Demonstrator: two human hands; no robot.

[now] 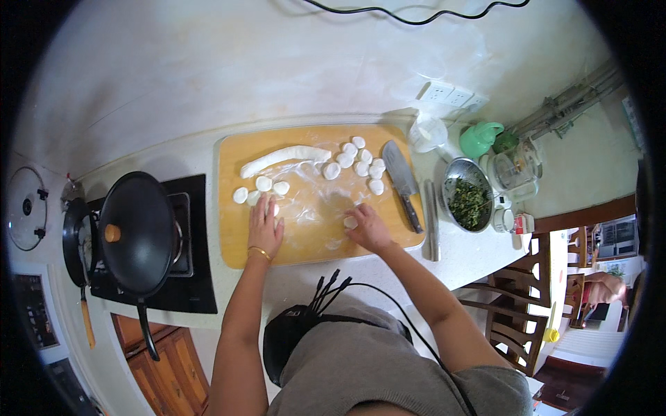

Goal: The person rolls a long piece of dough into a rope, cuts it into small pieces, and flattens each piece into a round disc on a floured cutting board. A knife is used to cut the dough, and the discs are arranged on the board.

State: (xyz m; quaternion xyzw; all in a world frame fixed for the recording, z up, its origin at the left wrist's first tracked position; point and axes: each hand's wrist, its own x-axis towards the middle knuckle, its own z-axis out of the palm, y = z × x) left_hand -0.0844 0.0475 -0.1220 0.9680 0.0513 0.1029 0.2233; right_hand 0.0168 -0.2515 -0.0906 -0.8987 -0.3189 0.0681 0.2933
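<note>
My left hand point(265, 229) lies palm down near the left part of a wooden board point(307, 249), its fingers over small dough pieces, some partly hidden beneath them. Beside it are more flattened dough rounds point(264, 183). My right hand point(368, 228) holds a dough piece point(350, 222) between thumb and fingers, low over the board's right half. A long dough roll point(286, 157) lies along the board's far side. Several dough rounds point(346, 159) sit at the far right, next to a cleaver point(400, 171) with a dark handle. Flour is smeared across the board's middle.
Right of the board lie a grey stick-like object point(432, 221) and a metal colander point(446, 192) of chopped greens point(468, 203). A green jug point(479, 139) stands behind. At left, a lidded black wok point(138, 234) sits on a stove point(200, 234). A person point(603, 291) is far right.
</note>
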